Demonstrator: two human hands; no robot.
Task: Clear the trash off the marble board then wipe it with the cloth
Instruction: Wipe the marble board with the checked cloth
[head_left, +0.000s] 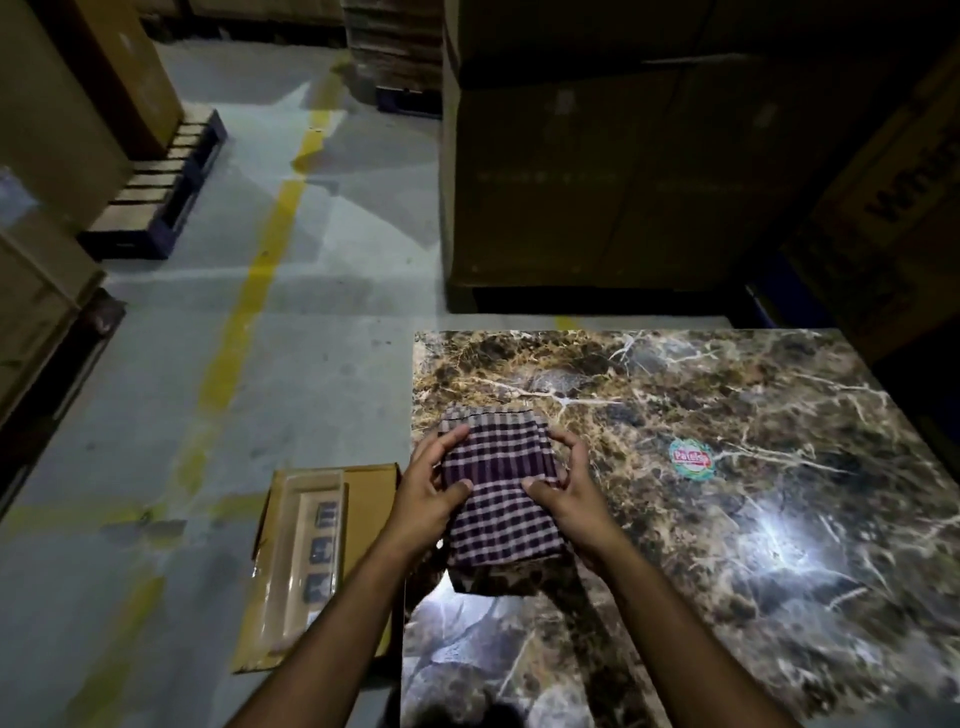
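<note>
Both hands hold the folded checked cloth (501, 499) from opposite sides: the left hand (434, 491) has its grip pinched on the cloth's left edge, thumb on top and fingers curled over the far corner, and the right hand (566, 486) mirrors it on the right edge. The cloth lies over the near left part of the marble board (727, 467), and the dark shadow under its near end suggests that end is lifted off the stone.

Further right, well apart from the cloth, a small round wrapper or sticker (691, 458) with red lettering lies on the board. It looks like the trash the task means, so the main risk is wiping too soon: the cloth could push that piece around or off the far side instead of it being picked up first. Whether it is loose or stuck down cannot be told.

The polished stone looks slick, so a folded pad may slide unevenly or unfold if only the edges are held. Just left of the board, on the floor, an open cardboard box (332, 561) with a clear insert sits near the left forearm; a wide sweep off that edge could drop debris there.
</note>
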